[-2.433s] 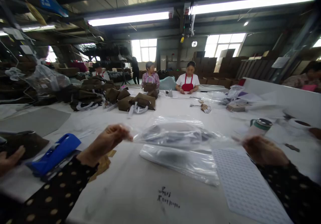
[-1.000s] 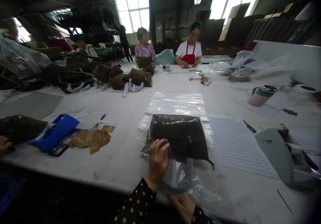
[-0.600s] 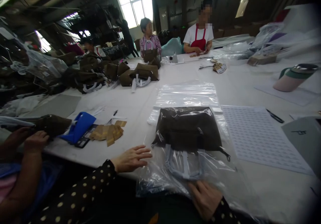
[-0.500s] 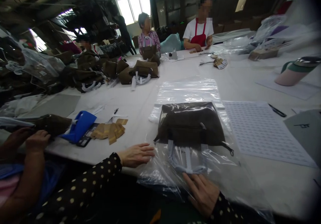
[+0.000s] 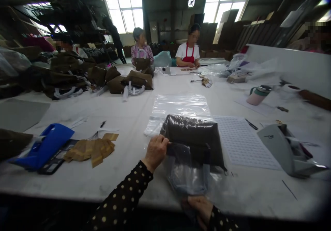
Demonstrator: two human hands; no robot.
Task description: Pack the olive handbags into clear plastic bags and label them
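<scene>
A dark brown bag lies inside a clear plastic bag on the white table, in front of me. My left hand grips the plastic at the left side of the brown bag, fingers curled round it. My right hand sits at the table's near edge and holds the open end of the plastic bag, its fingers partly hidden. More clear plastic bags lie stacked flat just behind the brown bag.
A white perforated sheet and a grey tape dispenser lie at the right. A blue tool and tan paper tags lie at the left. Brown bags are piled farther back. Several people sit at the far end.
My left hand has gone from lying flat on the table beside the plastic to gripping it at the brown bag's side. The plastic's open end is now bunched up between my hands.
</scene>
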